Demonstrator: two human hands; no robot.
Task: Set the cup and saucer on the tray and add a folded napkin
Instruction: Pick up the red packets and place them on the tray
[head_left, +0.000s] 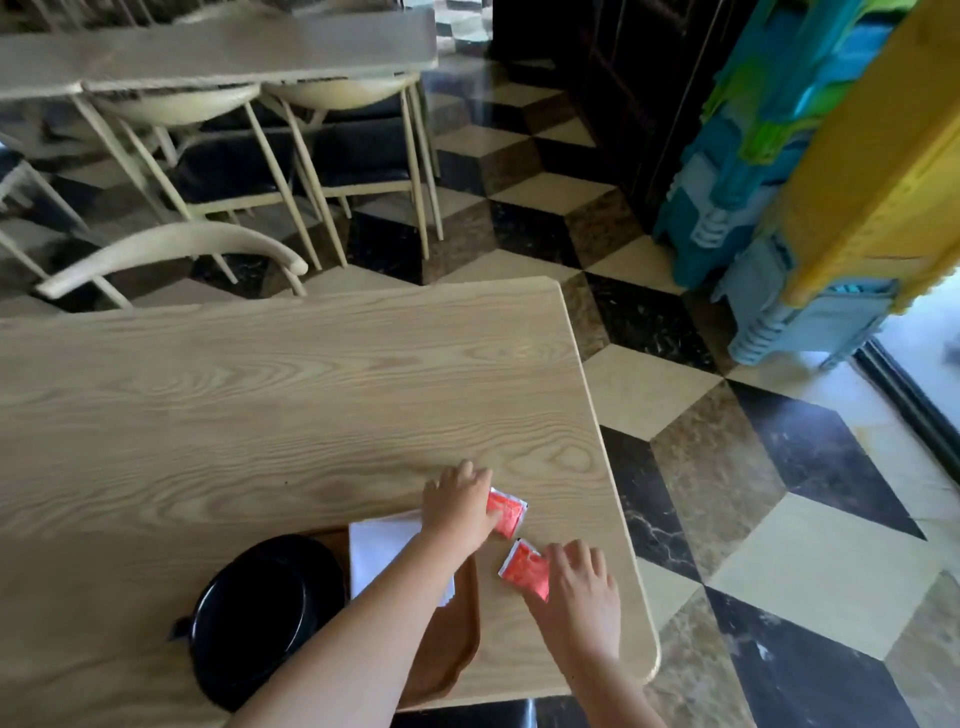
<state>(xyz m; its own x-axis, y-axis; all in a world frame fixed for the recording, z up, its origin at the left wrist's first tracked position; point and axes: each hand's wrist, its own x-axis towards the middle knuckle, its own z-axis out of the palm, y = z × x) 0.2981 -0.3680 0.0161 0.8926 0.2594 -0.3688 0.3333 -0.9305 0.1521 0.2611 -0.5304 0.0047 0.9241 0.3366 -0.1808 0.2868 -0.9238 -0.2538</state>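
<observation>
Nearest the camera, a brown tray (457, 649) is seen at the near edge of a light wood-grain table (260, 395), partly hidden under the left forearm. A black saucer (254, 618) is sat on the tray's left side; whether a cup is on it can't be told, only a small dark nub is seen at its left rim. A folded white napkin (379, 551) is laid on the tray just right of the saucer, its far edge poking past the tray's rim.

On the bare table right of the tray, two red packets are found. The nearer packet (524, 569) is pressed down under the fingers of the right hand (582, 592), which are slightly spread. The farther packet (506, 512) is covered at its left end by the left hand (457, 506), fingers curled down on it; a real pinch can't be told.

Further out, a floor of cream, brown and black tiles in a cube pattern (675, 395) is seen right of the table. Cream-framed chairs with dark seats (291, 166) are tucked under another table (218, 52) at the far left. A stack of blue, green and yellow plastic (810, 156) is stood far right.
</observation>
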